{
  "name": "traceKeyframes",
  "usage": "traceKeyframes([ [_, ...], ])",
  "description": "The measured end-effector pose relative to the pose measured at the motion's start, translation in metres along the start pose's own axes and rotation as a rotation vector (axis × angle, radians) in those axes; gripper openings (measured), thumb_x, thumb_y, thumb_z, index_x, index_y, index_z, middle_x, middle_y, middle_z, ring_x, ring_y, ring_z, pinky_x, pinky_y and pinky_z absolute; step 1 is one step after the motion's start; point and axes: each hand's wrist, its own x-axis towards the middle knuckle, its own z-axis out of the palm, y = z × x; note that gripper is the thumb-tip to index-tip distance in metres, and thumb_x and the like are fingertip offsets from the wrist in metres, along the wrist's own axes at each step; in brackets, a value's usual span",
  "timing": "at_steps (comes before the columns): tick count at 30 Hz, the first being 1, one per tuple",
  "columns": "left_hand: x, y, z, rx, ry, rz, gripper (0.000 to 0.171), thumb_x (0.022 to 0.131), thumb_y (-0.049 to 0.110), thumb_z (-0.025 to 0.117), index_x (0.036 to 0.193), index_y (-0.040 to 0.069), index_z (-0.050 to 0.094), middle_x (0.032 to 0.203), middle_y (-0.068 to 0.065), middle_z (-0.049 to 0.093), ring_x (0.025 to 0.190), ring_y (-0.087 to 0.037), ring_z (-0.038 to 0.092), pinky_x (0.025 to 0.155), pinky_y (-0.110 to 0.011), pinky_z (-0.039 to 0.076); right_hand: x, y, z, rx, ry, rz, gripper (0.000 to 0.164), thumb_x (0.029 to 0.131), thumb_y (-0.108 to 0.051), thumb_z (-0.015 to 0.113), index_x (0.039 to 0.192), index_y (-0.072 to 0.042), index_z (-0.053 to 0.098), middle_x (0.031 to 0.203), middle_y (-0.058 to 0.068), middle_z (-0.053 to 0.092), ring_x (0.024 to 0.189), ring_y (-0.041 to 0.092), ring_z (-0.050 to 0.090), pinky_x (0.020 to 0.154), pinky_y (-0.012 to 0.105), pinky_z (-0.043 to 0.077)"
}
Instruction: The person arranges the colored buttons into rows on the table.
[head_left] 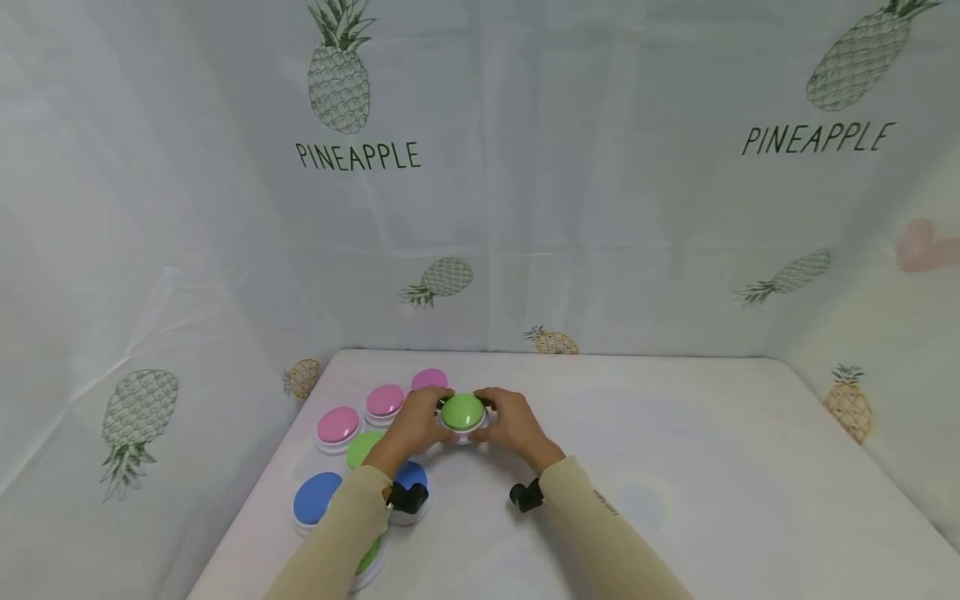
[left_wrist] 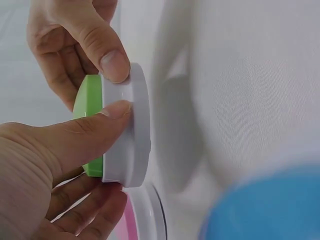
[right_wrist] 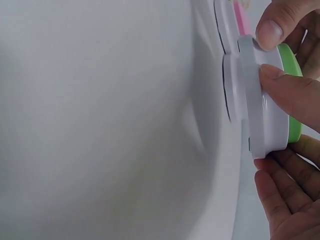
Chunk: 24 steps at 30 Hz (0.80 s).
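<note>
A round push button with a green dome and white base (head_left: pixel 462 412) is held between both hands, raised a little above the white table (head_left: pixel 637 433). My left hand (head_left: pixel 415 423) grips its left side, its thumb (left_wrist: pixel 95 127) pressed along the white base and fingers beneath in the left wrist view. Across from it, my right hand (head_left: pixel 517 421) grips the right side, with its thumb (right_wrist: pixel 295 92) on the base as well. Just behind the left hand stand pink push buttons (head_left: pixel 385 400). The left forearm partly covers a blue push button (head_left: pixel 411 477) and a green one (head_left: pixel 367 557).
Along the table's left side stand another pink button (head_left: pixel 338 425), a green one (head_left: pixel 363 448) and a blue one (head_left: pixel 317 497). One more pink button (head_left: pixel 429 379) sits toward the back edge. A white pineapple-print curtain (head_left: pixel 555 208) hangs around the table.
</note>
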Motion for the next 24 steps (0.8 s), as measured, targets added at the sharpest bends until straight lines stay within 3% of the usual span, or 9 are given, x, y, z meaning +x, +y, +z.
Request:
traceKeyframes([
  [12, 0.016, 0.019, 0.027, -0.059, -0.006, 0.065, 0.074, 0.074, 0.006, 0.095, 0.14, -0.003, 0.061, 0.13, -0.018, 0.067, 0.115, -0.033, 0.066, 0.102, -0.048, 0.056, -0.015, 0.022, -0.026, 0.032, 0.036, 0.103, 0.07, 0.073, -0.01, 0.097, 0.135, 0.0, 0.065, 0.134, 0.016, 0.069, 0.124, 0.035, 0.065, 0.108, 0.049, 0.053],
  [18, 0.025, 0.03, 0.042, -0.109, -0.012, 0.079, 0.075, 0.073, 0.003, 0.095, 0.139, -0.004, 0.061, 0.132, -0.019, 0.067, 0.115, -0.034, 0.067, 0.103, -0.048, 0.056, -0.023, 0.033, -0.04, 0.043, 0.077, 0.097, 0.069, 0.071, -0.006, 0.097, 0.132, 0.001, 0.066, 0.132, 0.017, 0.069, 0.122, 0.036, 0.066, 0.106, 0.049, 0.055],
  [24, 0.035, 0.039, 0.058, -0.139, -0.02, 0.078, 0.075, 0.072, 0.004, 0.096, 0.139, -0.002, 0.063, 0.133, -0.018, 0.067, 0.117, -0.033, 0.067, 0.104, -0.047, 0.055, -0.03, 0.043, -0.052, 0.075, 0.099, 0.146, 0.069, 0.071, -0.002, 0.096, 0.133, 0.001, 0.065, 0.134, 0.017, 0.068, 0.122, 0.036, 0.067, 0.106, 0.048, 0.055],
])
